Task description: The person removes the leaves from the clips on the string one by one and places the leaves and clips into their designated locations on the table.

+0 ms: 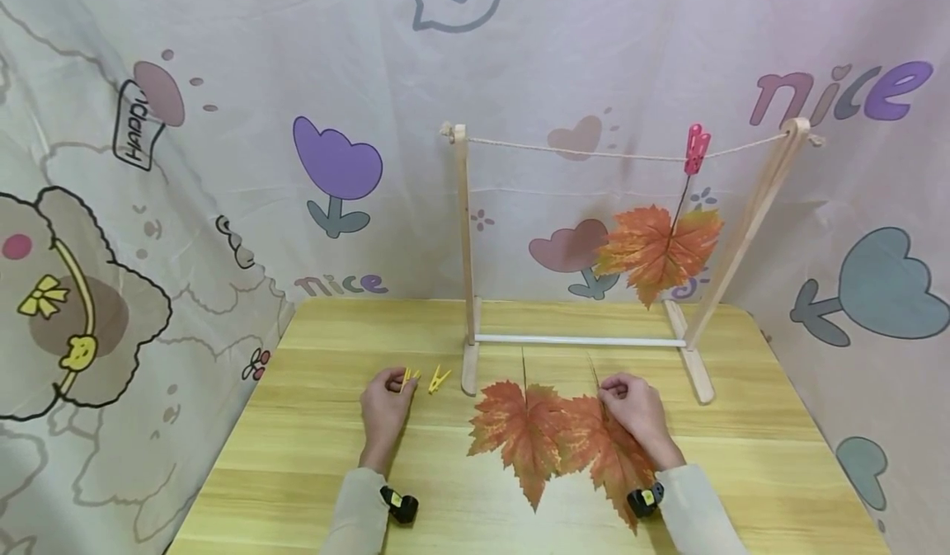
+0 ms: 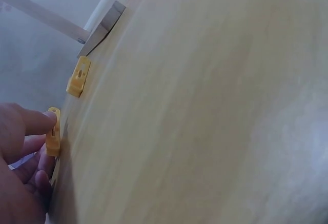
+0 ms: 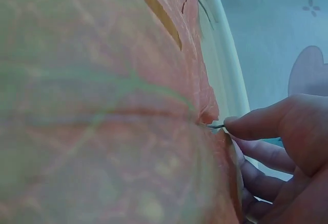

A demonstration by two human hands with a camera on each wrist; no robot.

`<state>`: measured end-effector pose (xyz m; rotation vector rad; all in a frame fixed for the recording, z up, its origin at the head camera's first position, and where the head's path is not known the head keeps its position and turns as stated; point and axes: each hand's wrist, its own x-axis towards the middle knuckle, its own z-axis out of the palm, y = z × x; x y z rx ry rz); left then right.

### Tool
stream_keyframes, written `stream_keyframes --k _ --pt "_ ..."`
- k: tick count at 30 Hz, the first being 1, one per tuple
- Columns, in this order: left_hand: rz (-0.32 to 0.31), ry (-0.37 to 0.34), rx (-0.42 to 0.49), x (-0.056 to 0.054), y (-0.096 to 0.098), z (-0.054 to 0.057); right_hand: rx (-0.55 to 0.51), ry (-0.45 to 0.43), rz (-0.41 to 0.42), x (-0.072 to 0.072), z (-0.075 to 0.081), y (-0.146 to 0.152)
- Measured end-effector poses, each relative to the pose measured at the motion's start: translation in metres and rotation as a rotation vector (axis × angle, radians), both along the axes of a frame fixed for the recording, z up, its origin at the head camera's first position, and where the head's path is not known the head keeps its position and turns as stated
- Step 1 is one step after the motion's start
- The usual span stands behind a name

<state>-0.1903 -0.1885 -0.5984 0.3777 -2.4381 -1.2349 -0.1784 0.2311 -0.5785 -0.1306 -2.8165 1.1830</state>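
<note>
Between thumb and fingers my left hand [image 1: 387, 402] pinches a yellow clothespin [image 1: 409, 378], seen edge-on as a yellow clothespin [image 2: 53, 134] in the left wrist view. A second yellow clothespin [image 1: 439, 379] lies just right of it on the table. My right hand [image 1: 634, 406] pinches the thin dark stem [image 3: 217, 126] of an orange-red maple leaf [image 1: 603, 448]; that leaf fills much of the right wrist view. Beside it, overlapping its edge, lies another maple leaf [image 1: 523, 431], stem toward the rack.
Behind the hands stands a wooden rack [image 1: 466, 233] with a string [image 1: 571, 151] across its top and a white bar [image 1: 579, 340] low down. A pink clothespin [image 1: 695, 151] on the string holds a third maple leaf [image 1: 660, 250]. A printed curtain hangs behind the wooden table [image 1: 297, 456].
</note>
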Motion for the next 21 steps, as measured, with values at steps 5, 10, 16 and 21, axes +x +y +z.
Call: stream_keyframes --k 5,10,16,21 --pt "0.007 0.007 -0.002 0.0 0.001 -0.001 0.004 0.04 0.011 0.003 0.0 -0.001" --pt "0.004 0.019 0.01 0.002 0.003 -0.002 -0.012 0.06 0.004 0.005 0.002 -0.001" --pt "-0.003 0.02 0.086 0.006 0.0 -0.001 -0.058 0.061 0.007 0.007 0.004 0.003" --pt "-0.044 0.019 0.183 0.008 -0.006 0.003 -0.078 0.084 -0.01 0.011 0.003 0.008"
